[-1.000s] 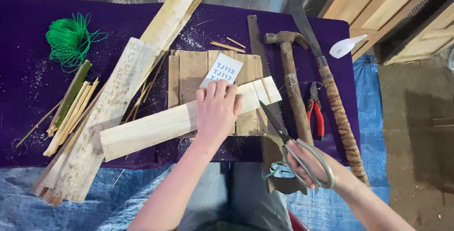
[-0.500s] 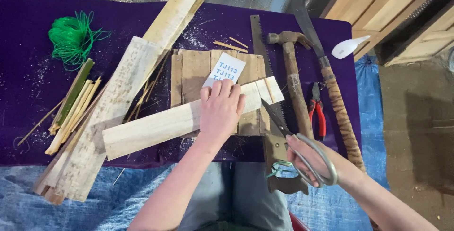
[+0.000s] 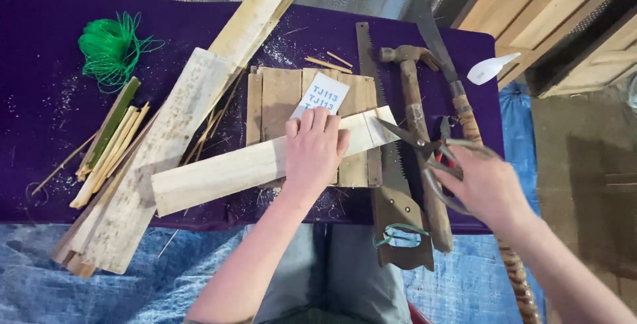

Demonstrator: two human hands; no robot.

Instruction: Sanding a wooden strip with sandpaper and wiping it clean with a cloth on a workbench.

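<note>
Pale wood, a long flat plank (image 3: pixel 252 168), lies slantwise across a small slatted board (image 3: pixel 282 101) near the middle of the table. The left hand (image 3: pixel 314 151) rests palm-down on the plank's right part, fingers spread flat and released, tips touching a white paper card (image 3: pixel 323 93) that lies on the slatted board. The right hand (image 3: pixel 488 184) grips the handles of a pair of metal scissors (image 3: pixel 424 148), fingers clenched through the loops, blades parted and pointing left at the plank's right end without touching it.

Just right of the board lie a handsaw (image 3: pixel 391 184), a hammer (image 3: pixel 415 118), red-handled pliers (image 3: pixel 443 131) and a long blade with a wrapped handle (image 3: pixel 464 115). To the left lie bigger planks (image 3: pixel 179 125), bamboo strips (image 3: pixel 109 145) and a green cord bundle (image 3: pixel 109 48). A purple cloth (image 3: pixel 40 98) dusted with sawdust covers the table; blue tarpaulin (image 3: pixel 79 277) covers the floor, with wooden crates (image 3: pixel 551 5) at far right.

Against half a second ago, the scissors have risen from the near right edge to the plank's end; the left hand has stayed put.
</note>
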